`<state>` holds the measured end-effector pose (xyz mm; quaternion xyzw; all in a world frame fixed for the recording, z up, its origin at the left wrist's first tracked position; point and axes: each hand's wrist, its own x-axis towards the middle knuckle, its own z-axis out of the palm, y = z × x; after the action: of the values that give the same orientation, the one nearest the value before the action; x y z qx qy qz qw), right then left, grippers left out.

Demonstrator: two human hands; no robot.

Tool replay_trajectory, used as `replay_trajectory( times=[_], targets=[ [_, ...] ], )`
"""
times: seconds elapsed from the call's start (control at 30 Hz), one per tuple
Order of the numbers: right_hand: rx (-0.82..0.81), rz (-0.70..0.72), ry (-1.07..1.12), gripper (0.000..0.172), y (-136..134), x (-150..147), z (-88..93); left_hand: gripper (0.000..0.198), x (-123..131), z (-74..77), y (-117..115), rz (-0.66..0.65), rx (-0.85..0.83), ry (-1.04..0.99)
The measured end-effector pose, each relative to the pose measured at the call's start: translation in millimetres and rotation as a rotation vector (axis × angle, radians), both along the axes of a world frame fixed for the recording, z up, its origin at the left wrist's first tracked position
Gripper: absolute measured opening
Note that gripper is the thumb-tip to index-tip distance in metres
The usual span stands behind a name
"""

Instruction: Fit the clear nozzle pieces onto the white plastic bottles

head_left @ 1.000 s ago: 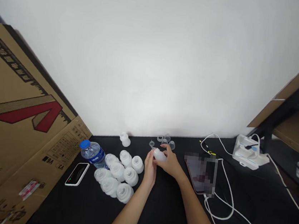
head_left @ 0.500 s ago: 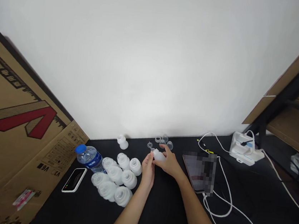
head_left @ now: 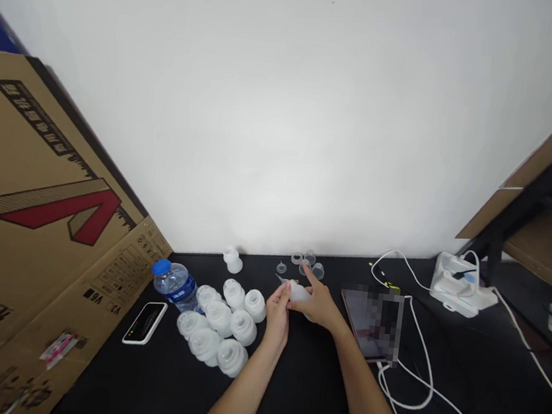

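A small white plastic bottle lies tilted between my two hands above the black table. My right hand is wrapped round its body, with the index finger stretched forward. The fingers of my left hand are closed at the bottle's neck, pinching a small translucent pointed piece that sticks out to the left. How that piece meets the neck is hidden by the fingers. Beyond the hands lie several clear caps and a clear ring with a tip. Several white bottles with clear tops stand grouped to the left.
A single white bottle stands near the wall. Left are a water bottle, a white-edged device and a large cardboard box. A tablet-like device, white cables and a white power strip lie right.
The view has shifted slightly, so things appear a little further right. The bottle stays in both hands, and the pointed piece now shows more plainly left of my left fingertips.
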<state>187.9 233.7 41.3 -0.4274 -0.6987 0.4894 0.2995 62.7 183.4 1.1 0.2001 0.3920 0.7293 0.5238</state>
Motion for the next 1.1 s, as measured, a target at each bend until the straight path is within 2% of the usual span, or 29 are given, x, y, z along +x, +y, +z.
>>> replay_trajectory(
  times=[0.1, 0.2, 0.27, 0.43, 0.53, 0.67, 0.77, 0.8, 0.87, 0.93, 0.97, 1.03, 1.1],
  targets=[
    [-0.181, 0.033, 0.085, 0.133, 5, 4, -7.3, 0.054, 0, -1.6, 0, -0.041, -0.003, 0.002],
    [-0.226, 0.057, 0.112, 0.135, 8, 4, -12.5, 0.057, 0, -2.2, 1, -0.056, -0.014, 0.0],
    [-0.144, 0.044, 0.087, 0.129, 8, 3, -13.3, 0.056, 0, -1.0, 2, -0.025, -0.017, -0.008],
    [0.218, 0.003, -0.095, 0.101, 3, 0, -6.8, 0.05, 1, 3.7, 5, 0.053, 0.011, 0.003],
    [0.271, -0.012, -0.122, 0.097, 0, 0, -2.5, 0.047, 0, 4.5, 2, 0.035, 0.001, 0.078],
    [0.217, 0.048, -0.061, 0.105, 2, 4, -2.2, 0.046, -2, 5.4, -5, 0.016, 0.013, 0.193],
    [0.138, 0.089, 0.038, 0.115, 7, 11, -3.2, 0.046, 0, 7.7, -7, 0.002, 0.037, 0.139],
    [0.107, 0.098, 0.091, 0.113, 9, 14, -3.2, 0.047, 0, 8.6, -7, 0.005, 0.049, 0.102],
    [0.041, 0.094, 0.22, 0.093, 15, 19, -3.5, 0.051, 2, 9.5, -5, 0.031, 0.065, 0.014],
    [0.029, -0.023, 0.304, 0.067, 21, 22, -5.6, 0.053, 3, 8.9, -3, 0.064, 0.06, -0.091],
    [0.067, -0.13, 0.292, 0.06, 24, 23, -7.7, 0.054, 3, 8.1, -3, 0.073, 0.048, -0.143],
    [0.233, -0.36, 0.154, 0.051, 29, 21, -14.1, 0.055, 2, 6.3, -2, 0.069, 0.01, -0.218],
    [0.429, -0.495, -0.056, 0.044, 30, 17, -22.3, 0.056, 2, 5.2, -3, 0.049, -0.035, -0.245]
  ],
)
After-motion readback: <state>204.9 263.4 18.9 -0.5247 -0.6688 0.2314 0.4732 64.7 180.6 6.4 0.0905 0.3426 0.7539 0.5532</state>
